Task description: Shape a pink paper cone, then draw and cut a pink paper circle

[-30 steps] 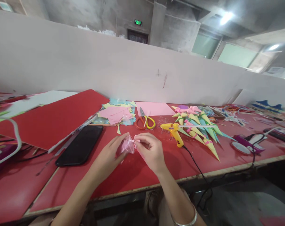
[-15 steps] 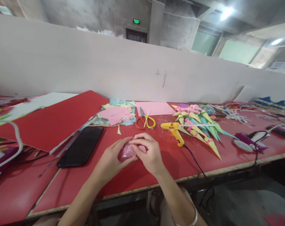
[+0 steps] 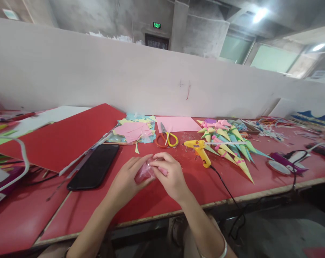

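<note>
Just above the red table, both hands meet at a small, see-through pink plastic bag (image 3: 145, 172). My left hand (image 3: 126, 179) is curled round the bag's left side, thumb below and fingers above. At the bag's top right, my right hand (image 3: 171, 177) has thumb and index finger pinched together on its edge. A bit of pink material (image 3: 163, 171) shows under the right fingers; whether it lies inside the bag I cannot tell. Beyond the hands lie scissors (image 3: 166, 139) with red and yellow handles and a yellow glue gun (image 3: 201, 150) with a clear stick in it.
Left of the hands, a black phone (image 3: 94, 168) lies near a large red sheet (image 3: 68, 139). Paper scraps (image 3: 132, 132) and a pink sheet (image 3: 178, 124) are at the back. To the right are several paper cones (image 3: 243, 166), the glue gun's cable (image 3: 224, 186) and a purple box-like device (image 3: 286, 163).
The right fingers have shifted slightly along the bag's top edge, and the bag shows a little more between the hands. The whole view has moved slightly. Other things lie as before.
</note>
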A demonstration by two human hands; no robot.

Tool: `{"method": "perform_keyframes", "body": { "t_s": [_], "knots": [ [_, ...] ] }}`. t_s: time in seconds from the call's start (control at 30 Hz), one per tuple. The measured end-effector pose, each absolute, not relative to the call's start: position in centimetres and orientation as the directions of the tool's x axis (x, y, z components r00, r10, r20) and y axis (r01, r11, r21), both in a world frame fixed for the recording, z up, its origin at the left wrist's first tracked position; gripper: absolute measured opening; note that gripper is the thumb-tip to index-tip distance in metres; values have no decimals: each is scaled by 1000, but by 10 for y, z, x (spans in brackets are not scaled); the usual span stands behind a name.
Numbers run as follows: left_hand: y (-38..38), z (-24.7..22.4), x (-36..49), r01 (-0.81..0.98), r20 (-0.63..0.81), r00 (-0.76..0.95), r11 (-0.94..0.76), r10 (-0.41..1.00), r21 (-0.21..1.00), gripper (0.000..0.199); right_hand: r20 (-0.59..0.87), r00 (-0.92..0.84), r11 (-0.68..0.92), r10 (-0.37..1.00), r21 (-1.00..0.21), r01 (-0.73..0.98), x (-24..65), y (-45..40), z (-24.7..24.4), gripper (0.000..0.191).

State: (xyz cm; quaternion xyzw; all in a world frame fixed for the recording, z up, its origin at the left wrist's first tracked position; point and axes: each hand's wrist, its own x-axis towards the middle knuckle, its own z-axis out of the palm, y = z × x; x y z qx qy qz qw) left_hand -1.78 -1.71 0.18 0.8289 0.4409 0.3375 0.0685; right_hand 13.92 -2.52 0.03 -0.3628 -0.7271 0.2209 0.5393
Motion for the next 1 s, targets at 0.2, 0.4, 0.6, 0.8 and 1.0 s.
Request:
{"method": "perform_keyframes", "body": {
  "t_s": [0.2, 0.4, 0.6, 0.8, 1.0],
  "knots": [
    [-17, 0, -18, 680, 503, 374, -599, 779, 422, 42, 588, -79, 589, 805, -777, 224, 137, -24, -2, 14],
    [-16, -1, -18, 680, 486, 383, -596, 785, 427, 41, 613, -52, 607, 789, -762, 227, 137, -24, -1, 10],
    [-16, 1, -19, 689, 536, 402, -631, 743, 358, 40, 640, -93, 633, 763, -709, 310, 137, -23, -3, 12],
    [-17, 2, -19, 693, 561, 390, -634, 731, 344, 39, 625, -104, 623, 773, -718, 310, 138, -23, -1, 9],
    [-17, 1, -21, 701, 586, 372, -631, 720, 332, 39, 559, -21, 547, 829, -803, 235, 138, -23, -2, 8]
  ]
}}
